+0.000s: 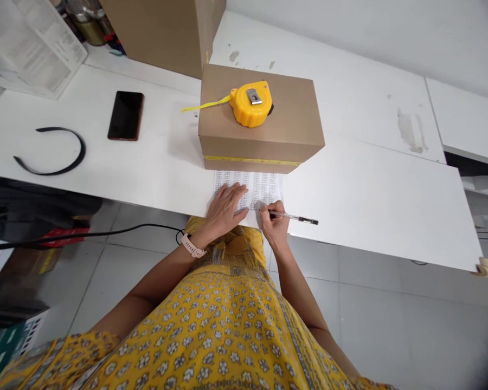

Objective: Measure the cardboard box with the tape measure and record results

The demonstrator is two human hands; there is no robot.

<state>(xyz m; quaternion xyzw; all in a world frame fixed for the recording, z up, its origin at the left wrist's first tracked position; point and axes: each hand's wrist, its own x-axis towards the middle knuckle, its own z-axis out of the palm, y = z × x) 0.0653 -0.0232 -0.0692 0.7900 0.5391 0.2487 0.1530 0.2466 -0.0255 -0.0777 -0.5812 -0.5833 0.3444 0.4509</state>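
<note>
A printed sheet of paper (264, 187) lies at the near edge of the white table (370, 189). My left hand (224, 208) rests flat on it with the fingers spread. My right hand (274, 223) is closed on a pen (295, 218), whose tip touches the sheet. Just behind the sheet stands a brown cardboard box (264, 127) with a strip of yellow tape along its lower front edge. On top of the box sits a yellow tape measure (251, 103), a short length of tape pulled out to the left.
A black phone (126, 115) and a curved black strap (52, 151) lie on the table's left part. A larger cardboard box (166, 32) stands at the back, a white printed carton (36, 43) at far left. A black cable (85, 234) runs below the table edge.
</note>
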